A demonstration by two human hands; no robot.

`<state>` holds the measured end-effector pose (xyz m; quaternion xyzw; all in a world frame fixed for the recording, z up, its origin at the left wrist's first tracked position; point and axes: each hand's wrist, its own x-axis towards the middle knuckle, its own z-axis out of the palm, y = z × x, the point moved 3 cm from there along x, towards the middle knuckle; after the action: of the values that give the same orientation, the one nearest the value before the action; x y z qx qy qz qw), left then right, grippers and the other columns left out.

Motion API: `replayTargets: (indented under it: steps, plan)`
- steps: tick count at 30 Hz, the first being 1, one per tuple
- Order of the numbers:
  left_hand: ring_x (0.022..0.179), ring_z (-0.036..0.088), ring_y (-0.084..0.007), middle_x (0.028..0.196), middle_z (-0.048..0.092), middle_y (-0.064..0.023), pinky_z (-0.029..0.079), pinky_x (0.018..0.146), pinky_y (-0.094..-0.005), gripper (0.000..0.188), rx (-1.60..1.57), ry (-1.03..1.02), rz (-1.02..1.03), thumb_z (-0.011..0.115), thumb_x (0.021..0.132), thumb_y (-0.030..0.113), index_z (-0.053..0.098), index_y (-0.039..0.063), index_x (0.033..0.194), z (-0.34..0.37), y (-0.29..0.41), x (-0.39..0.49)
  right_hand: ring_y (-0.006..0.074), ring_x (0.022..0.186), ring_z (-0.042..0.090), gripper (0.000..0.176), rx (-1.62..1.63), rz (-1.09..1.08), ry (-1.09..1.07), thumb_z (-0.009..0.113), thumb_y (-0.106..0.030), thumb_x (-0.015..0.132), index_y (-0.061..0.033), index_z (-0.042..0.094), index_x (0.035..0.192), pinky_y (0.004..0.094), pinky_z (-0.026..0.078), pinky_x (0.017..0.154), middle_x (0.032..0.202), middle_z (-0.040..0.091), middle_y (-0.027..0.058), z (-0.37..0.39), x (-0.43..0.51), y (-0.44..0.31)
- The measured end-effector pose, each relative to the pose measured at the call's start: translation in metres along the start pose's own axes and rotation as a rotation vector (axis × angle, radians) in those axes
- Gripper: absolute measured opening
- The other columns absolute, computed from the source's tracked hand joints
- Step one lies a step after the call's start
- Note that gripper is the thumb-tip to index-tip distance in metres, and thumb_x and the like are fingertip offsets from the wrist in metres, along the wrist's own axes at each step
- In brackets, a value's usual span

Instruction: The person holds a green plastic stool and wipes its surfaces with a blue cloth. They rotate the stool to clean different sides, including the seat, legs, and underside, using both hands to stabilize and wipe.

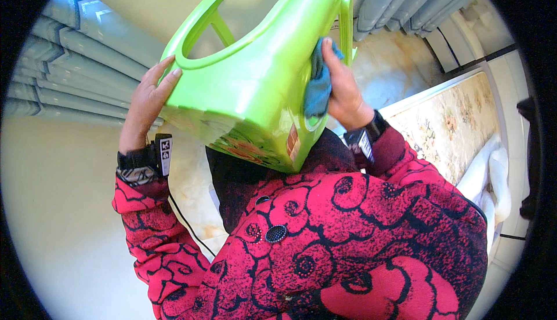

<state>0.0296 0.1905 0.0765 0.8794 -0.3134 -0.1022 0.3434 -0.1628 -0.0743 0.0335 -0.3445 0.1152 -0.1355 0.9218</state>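
Observation:
A bright green plastic stool [261, 81] is tipped on its side above my lap. Its legs point away from me, and its seat, which has a printed picture, faces my body. My left hand [150, 100] grips the stool's left edge beside a large oval cut-out, with thumb and fingers on the plastic. In my right hand [346, 91] is a bunched blue cloth [318, 87], pressed against the stool's right side. A small sticker is visible near the lower corner. Part of the cloth is hidden under my fingers.
Pale blue patterned curtains [74, 63] hang on the left, and more curtains [417, 0] hang at the top right. To the right is a flat surface with a floral pattern [452, 120]. A white curved object [485, 172] lies beside it. A black cable [187, 222] runs below my left wrist.

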Motion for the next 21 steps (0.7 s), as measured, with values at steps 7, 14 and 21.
replayTargets:
  steps: [7, 14, 21]
  plan:
    - [0.125, 0.044, -0.0287, 0.132, 0.049, -0.0200, 0.034, 0.103, -0.0354, 0.054, 0.004, 0.100, 0.047, 0.056, 0.091, 0.031, 0.044, 0.002, 0.134, -0.014, 0.011, -0.045, 0.0130, 0.113, 0.049, 0.048, -0.368, 0.033, -0.362, 0.055, -0.034, 0.094, -0.0070, 0.045, 0.133, 0.0307, 0.040, 0.097, 0.123, 0.054, 0.0008, 0.000, -0.044, 0.023]
    - [0.127, 0.043, -0.0305, 0.134, 0.047, -0.0209, 0.033, 0.104, -0.0363, 0.063, 0.084, 0.133, 0.392, 0.059, 0.088, 0.034, 0.038, 0.004, 0.139, -0.004, 0.039, -0.036, 0.0139, 0.115, 0.048, 0.052, -0.463, 0.083, -0.498, 0.059, -0.035, 0.092, -0.0055, 0.046, 0.133, 0.0310, 0.040, 0.097, 0.126, 0.053, 0.0015, -0.015, -0.039, 0.030]
    - [0.096, 0.054, -0.0351, 0.094, 0.057, -0.0189, 0.042, 0.088, -0.0397, 0.029, 0.156, -0.052, 0.435, 0.058, 0.085, 0.026, 0.059, -0.001, 0.095, 0.015, 0.069, -0.012, 0.0131, 0.112, 0.048, 0.050, -0.503, 0.078, -0.290, 0.057, -0.035, 0.094, -0.0053, 0.045, 0.133, 0.0302, 0.041, 0.097, 0.122, 0.054, 0.0017, -0.022, -0.046, 0.026]
